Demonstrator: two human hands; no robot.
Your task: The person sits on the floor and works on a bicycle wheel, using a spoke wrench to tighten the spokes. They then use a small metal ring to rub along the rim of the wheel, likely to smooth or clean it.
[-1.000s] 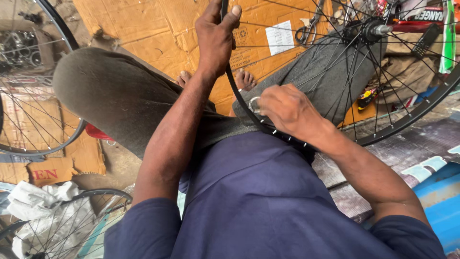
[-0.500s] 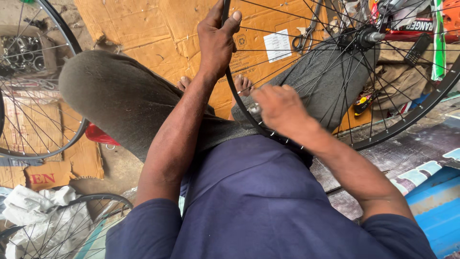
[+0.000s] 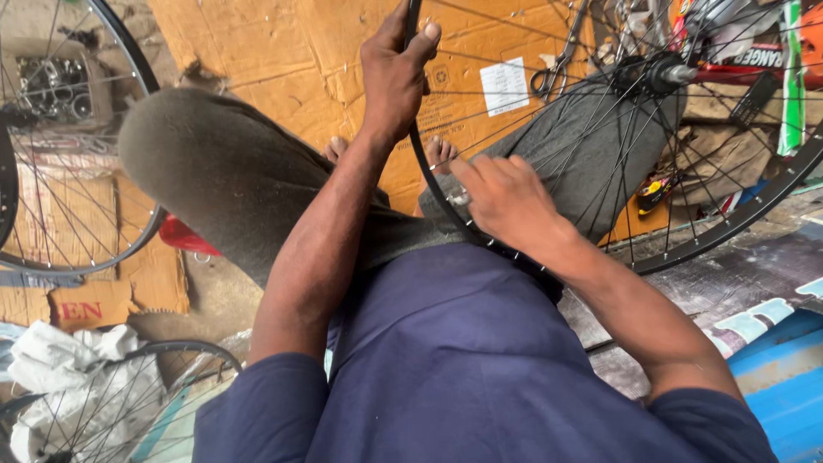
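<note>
Wheel rim (image 3: 729, 225), black and spoked, stood on edge across the lap at centre and upper right of the frame, its hub (image 3: 653, 73) pointing right. Left hand (image 3: 396, 73) gripped the rim's top with closed fingers; right hand (image 3: 506, 201), nearer the lap, pinched a small metal piece at the lower arc.

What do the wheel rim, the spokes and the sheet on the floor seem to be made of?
The wheel rim, which the left hand holds, looks like black-painted or anodised metal: thin, rigid, faintly glossy. The spokes look like bare steel wire: thin, straight, grey. The sheet on the floor is most likely corrugated cardboard: matt brown, creased, torn edges.
</note>
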